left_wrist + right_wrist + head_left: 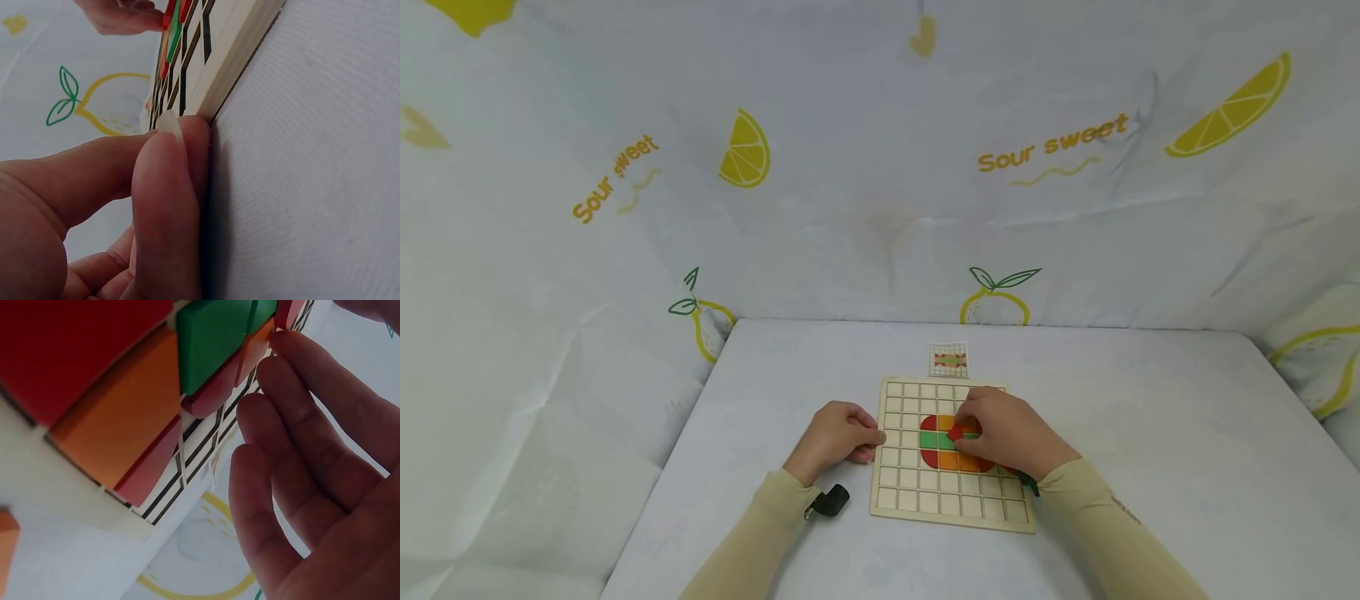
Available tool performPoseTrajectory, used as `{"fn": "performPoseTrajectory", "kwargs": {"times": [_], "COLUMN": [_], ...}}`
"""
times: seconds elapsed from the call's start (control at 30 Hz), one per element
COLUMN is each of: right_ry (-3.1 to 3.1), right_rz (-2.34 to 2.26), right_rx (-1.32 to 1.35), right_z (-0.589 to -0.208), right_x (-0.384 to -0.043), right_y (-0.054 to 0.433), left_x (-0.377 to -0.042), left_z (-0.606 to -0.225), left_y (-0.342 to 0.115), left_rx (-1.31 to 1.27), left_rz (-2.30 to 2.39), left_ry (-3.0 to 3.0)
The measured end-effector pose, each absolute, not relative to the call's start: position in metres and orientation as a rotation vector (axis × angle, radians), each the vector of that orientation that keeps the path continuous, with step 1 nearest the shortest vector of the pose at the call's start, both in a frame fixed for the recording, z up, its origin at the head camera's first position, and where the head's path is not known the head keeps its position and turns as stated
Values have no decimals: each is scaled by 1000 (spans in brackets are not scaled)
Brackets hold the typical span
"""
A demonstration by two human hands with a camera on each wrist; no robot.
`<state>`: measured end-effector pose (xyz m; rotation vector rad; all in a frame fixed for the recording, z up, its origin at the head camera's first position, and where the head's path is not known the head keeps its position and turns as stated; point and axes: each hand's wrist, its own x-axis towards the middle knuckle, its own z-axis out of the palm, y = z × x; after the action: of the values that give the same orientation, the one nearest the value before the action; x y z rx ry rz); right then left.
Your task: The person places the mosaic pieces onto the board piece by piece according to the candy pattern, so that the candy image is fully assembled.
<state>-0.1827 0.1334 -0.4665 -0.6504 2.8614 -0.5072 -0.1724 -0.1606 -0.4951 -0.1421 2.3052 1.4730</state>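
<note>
A wooden grid board [908,500] lies on the table, with red, orange and green [929,440] tiles set in its middle cells. My right hand [1011,429] is over the board and pinches a small red tile [955,433] between thumb and index finger, right above the green row. In the right wrist view its other fingers [300,434] extend loosely beside the orange tile [131,412] and its neighbours. My left hand [838,433] holds the board's left edge, thumb and index finger [199,147] brought together there; the remaining fingers curl underneath.
Beyond the board's far edge lies a small printed card [948,360] showing a coloured grid pattern. An orange piece [6,544] sits off the board in the right wrist view. A black wrist device [831,500] is by the left sleeve. Lemon-printed cloth [865,167] rises behind the table.
</note>
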Motion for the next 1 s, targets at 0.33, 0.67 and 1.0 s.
{"fn": "performPoseTrajectory", "kwargs": {"times": [0.33,0.67,1.0], "right_ry": [2884,2877,2831], "right_rz": [-483,-511,-563], "right_rx": [-693,-696,-799], "right_z": [-470,-470,-468], "right_x": [-185,-194,-206], "right_y": [127,113,89], "left_x": [-174,-174,-175], "left_z": [-494,-496,-499], "left_y": [-160,-163,-163], "left_rx": [-144,-136,-133], "left_rz": [1484,1500,1509], "left_ry": [2300,2295,2286]}}
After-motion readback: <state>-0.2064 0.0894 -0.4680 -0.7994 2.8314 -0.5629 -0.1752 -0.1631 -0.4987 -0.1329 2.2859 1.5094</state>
